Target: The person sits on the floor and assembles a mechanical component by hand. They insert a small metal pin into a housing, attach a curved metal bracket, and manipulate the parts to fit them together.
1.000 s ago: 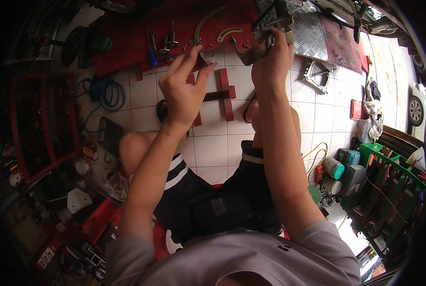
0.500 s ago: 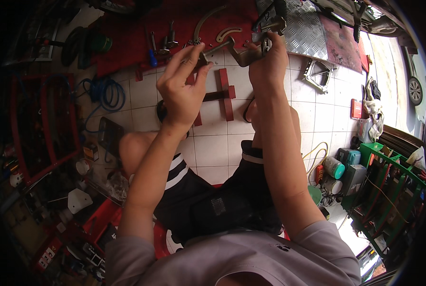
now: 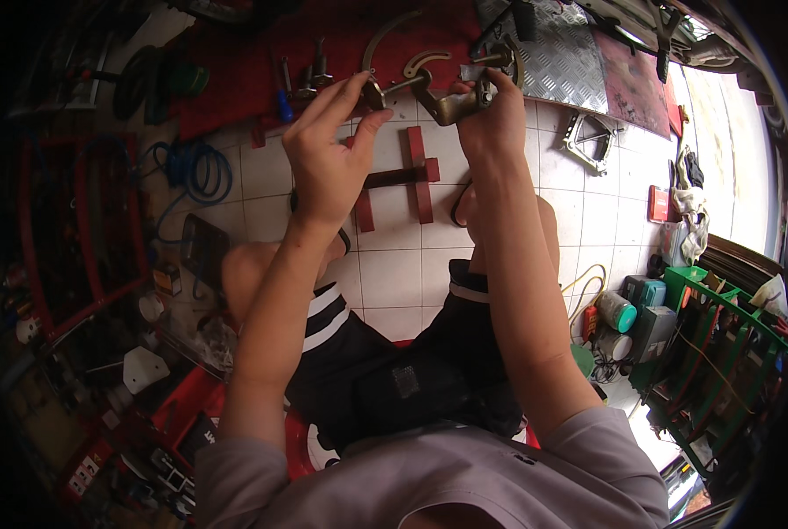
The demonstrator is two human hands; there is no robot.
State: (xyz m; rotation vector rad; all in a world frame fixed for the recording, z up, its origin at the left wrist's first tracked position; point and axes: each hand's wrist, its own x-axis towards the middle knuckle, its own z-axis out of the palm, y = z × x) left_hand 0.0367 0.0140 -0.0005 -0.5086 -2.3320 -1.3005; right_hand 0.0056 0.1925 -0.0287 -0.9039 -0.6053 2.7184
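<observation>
Over the front edge of the red workbench point(image 3: 261, 53), both my hands hold a bronze-coloured, C-shaped metal clamp point(image 3: 451, 108) with screw rods. My right hand point(image 3: 493, 128) is closed round its right side, and the palm and fingers hide part of it. A long rod point(image 3: 404, 85) reaches left from the clamp to a round end piece. My left hand point(image 3: 330, 145) pinches that end piece between thumb and fingertips. Just beyond the clamp, a curved slotted metal piece point(image 3: 425, 58) lies on the bench, with a longer curved strip point(image 3: 380, 40) to its left.
A blue-handled screwdriver point(image 3: 284, 108) and several metal parts lie on the bench's left. A red metal stand point(image 3: 418, 176) is on the tiled floor between my feet. Right of it lies a silver bracket point(image 3: 590, 141); a coiled blue hose point(image 3: 201, 172) is at left, a green rack point(image 3: 720, 317) at right.
The clamp has tilted in my right hand, so more of its curved right side shows. My left hand has shifted slightly left, still pinching the end piece.
</observation>
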